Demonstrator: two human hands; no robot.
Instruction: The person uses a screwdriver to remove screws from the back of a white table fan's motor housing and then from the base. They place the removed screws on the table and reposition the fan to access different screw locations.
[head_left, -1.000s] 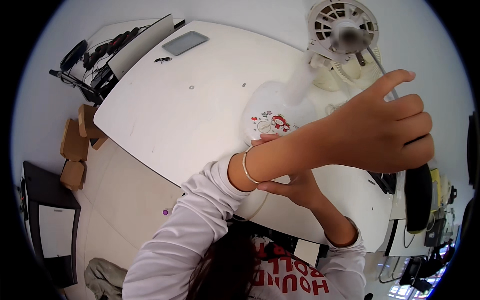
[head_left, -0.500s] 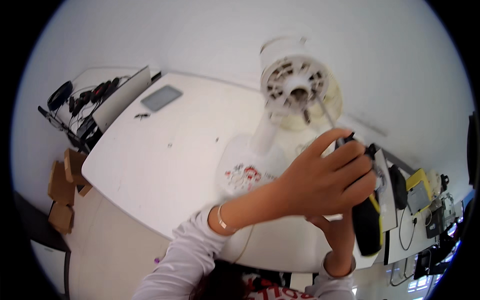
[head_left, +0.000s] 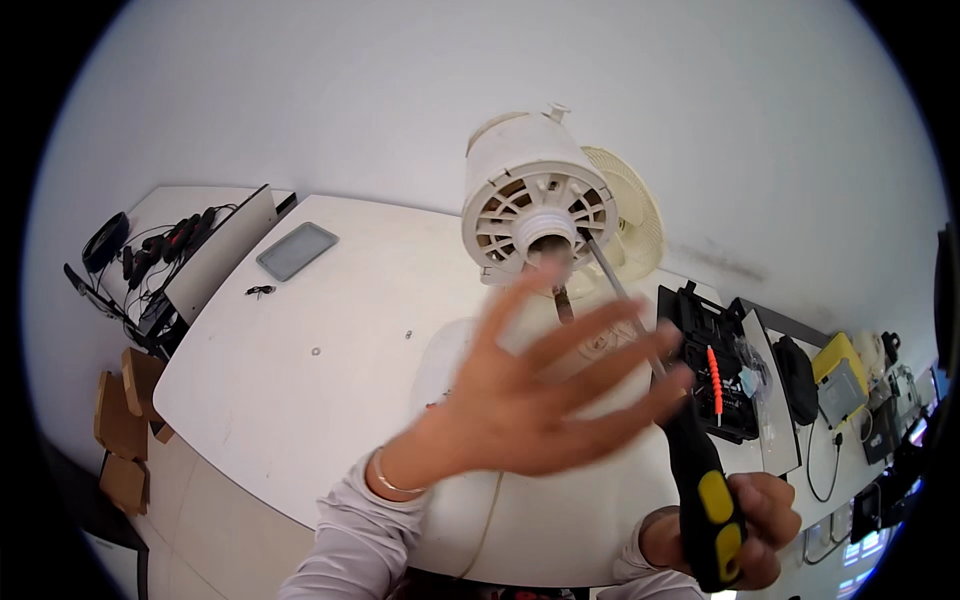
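My right hand [head_left: 762,528] is closed around the lower end of a black and yellow screwdriver [head_left: 697,470]. Its metal shaft slants up and left, the tip at the slotted front of a white fan motor housing [head_left: 545,190]. My left hand [head_left: 545,400], somewhat blurred, has its fingers spread and nothing in it. It passes in front of the shaft; I cannot tell whether a finger touches it. The fan's white base [head_left: 436,362] stands on the table, partly hidden behind the left hand. Below the housing hangs a short dark shaft [head_left: 564,306].
A cream fan grille [head_left: 640,215] leans behind the housing. Right of it lies an open black tool case [head_left: 715,365] with an orange flexible shaft [head_left: 714,380]. On the white table [head_left: 290,400] are a grey tray [head_left: 298,251], small metal parts and a pale cord [head_left: 487,525].
My left hand has come off the screwdriver, moved left and spread its fingers. The right hand now shows plainly on the handle's lower end. The whole view has shifted somewhat.
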